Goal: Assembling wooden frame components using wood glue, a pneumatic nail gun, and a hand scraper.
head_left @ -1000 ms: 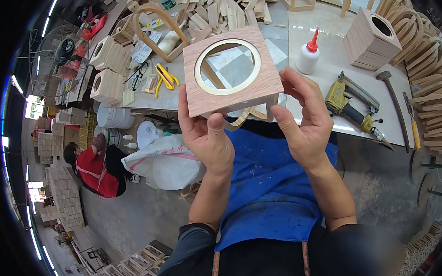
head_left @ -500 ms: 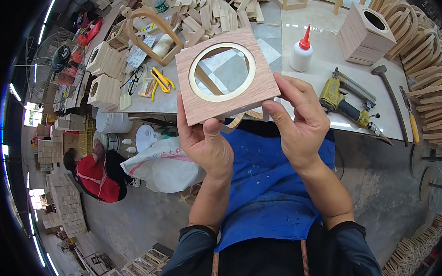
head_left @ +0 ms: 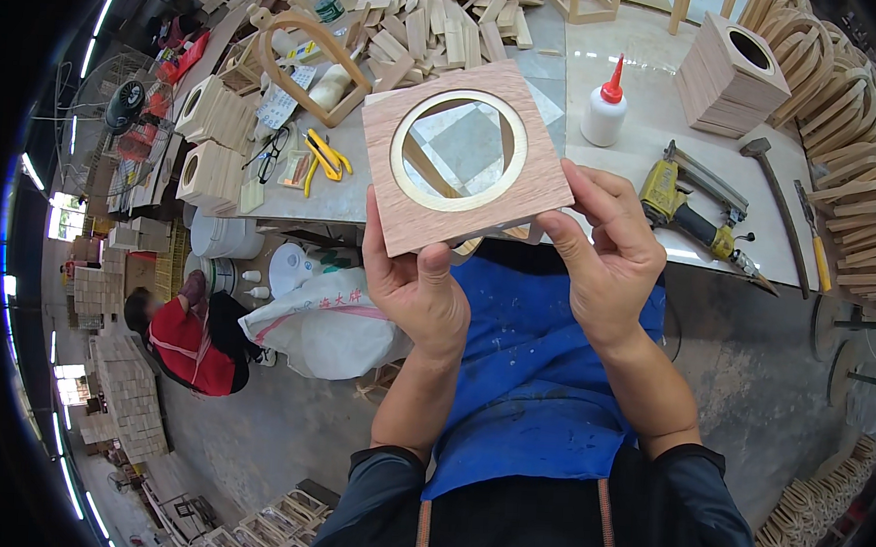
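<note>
Above the bench's near edge, both of my hands hold a wooden panel (head_left: 380, 159) with a large round hole, rimmed by a pale wood ring. My left hand (head_left: 419, 294) grips its lower left corner, thumb in front. At its right corner, my right hand (head_left: 610, 248) pinches the edge between thumb and fingers. Through the hole the bench top and a strip of wood show. Part of a curved wooden piece peeks out under the panel's lower edge; how it joins is hidden. A white glue bottle (head_left: 604, 116) with a red nozzle stands beyond my right hand.
A yellow nail gun (head_left: 675, 202), hammer (head_left: 778, 207) and yellow-handled tool (head_left: 816, 239) lie at right. A wooden box (head_left: 720, 90) and stacked arched frames (head_left: 864, 177) stand behind. Yellow pliers (head_left: 325, 159) and wood offcuts (head_left: 441, 26) lie leftward. A person in red (head_left: 196, 345) sits at left.
The panel and both hands have shifted slightly right in the picture, and the panel has turned a little more level. The grip of both hands stays the same.
</note>
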{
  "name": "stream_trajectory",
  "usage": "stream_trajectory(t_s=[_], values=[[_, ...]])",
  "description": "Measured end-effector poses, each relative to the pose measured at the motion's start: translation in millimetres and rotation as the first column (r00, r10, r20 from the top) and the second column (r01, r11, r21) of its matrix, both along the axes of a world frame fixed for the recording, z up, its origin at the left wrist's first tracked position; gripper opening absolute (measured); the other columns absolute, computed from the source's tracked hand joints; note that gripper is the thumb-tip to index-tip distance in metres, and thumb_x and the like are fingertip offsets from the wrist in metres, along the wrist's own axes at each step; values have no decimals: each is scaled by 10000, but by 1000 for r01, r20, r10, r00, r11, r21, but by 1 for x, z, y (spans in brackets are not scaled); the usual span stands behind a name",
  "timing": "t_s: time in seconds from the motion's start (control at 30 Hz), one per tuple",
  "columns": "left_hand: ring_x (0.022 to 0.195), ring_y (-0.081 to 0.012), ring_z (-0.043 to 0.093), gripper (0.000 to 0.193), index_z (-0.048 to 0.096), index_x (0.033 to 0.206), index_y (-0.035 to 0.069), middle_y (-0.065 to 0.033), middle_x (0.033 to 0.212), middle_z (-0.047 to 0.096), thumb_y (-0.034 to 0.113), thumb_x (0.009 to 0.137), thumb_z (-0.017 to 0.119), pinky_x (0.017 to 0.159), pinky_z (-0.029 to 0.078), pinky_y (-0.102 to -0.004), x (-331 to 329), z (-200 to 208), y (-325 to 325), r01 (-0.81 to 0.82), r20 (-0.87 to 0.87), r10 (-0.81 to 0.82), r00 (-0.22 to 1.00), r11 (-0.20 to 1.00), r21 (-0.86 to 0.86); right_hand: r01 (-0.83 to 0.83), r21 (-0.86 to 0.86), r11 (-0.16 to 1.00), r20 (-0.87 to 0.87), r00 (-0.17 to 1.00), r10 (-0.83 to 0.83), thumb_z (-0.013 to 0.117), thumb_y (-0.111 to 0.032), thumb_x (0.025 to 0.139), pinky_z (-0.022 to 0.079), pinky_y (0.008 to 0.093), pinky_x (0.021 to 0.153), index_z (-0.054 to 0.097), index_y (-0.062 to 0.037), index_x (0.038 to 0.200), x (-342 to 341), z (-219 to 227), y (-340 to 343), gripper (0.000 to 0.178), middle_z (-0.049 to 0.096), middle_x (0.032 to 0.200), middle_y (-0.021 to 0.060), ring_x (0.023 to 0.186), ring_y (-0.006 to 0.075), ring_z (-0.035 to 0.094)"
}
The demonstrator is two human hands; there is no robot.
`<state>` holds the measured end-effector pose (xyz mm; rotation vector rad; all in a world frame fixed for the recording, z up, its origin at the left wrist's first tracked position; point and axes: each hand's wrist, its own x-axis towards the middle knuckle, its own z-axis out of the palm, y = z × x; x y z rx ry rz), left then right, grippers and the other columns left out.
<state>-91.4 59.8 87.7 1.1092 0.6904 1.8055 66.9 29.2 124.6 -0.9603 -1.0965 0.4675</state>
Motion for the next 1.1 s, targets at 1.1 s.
stream_trajectory(t_s=[1.1], values=[[892, -183, 644, 855, 625, 1270, -6, -84, 1045, 670, 590, 722, 899, 755, 539, -299, -67, -6, 53, 329, -71, -331, 941, 943, -46, -450, -57, 891, -22, 893, 450, 745, -56, 899, 465, 320, 1079, 598, -19, 1428, 64, 4, 44, 550, 622, 1390, 114, 1202, 222, 600]])
